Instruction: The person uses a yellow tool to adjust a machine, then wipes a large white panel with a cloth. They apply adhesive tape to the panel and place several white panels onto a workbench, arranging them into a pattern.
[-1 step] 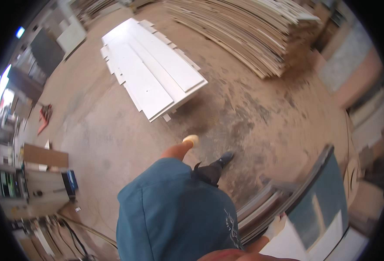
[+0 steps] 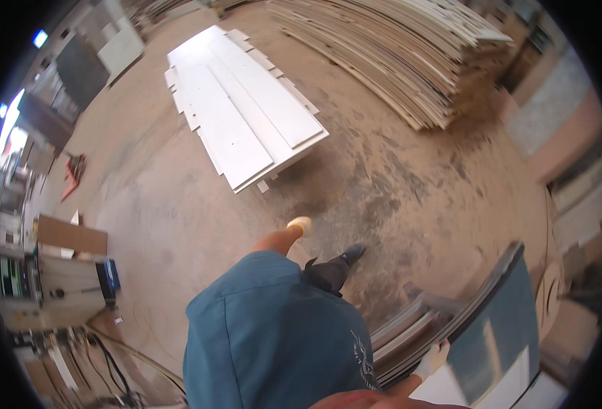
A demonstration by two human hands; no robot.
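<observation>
My left hand [image 2: 300,225], in a pale yellowish glove, hangs over the floor beyond the blue-green work shirt [image 2: 273,327]. It looks rounded, and its fingers cannot be made out; nothing shows in it. At the lower right my right hand [image 2: 433,360] wears a whitish glove with bare fingertips. Its fingers reach out over the dark edge of a grey-green panel [image 2: 512,317]; whether they touch it I cannot tell. Ahead lies a stack of white boards [image 2: 222,126] of different lengths, raised off the floor.
A tall pile of brown boards [image 2: 396,61] stands at the far right. Dark-edged strips [image 2: 410,317] lie beside the grey-green panel. To the left are a machine with a screen [image 2: 14,276], a brown panel [image 2: 72,235], cables [image 2: 110,365] and a red hand truck-like object [image 2: 73,176].
The view has shifted slightly, so the boards and the panel sit a little lower. My right hand shows a bit more clearly by the panel's edge. The left hand keeps nearly the same place.
</observation>
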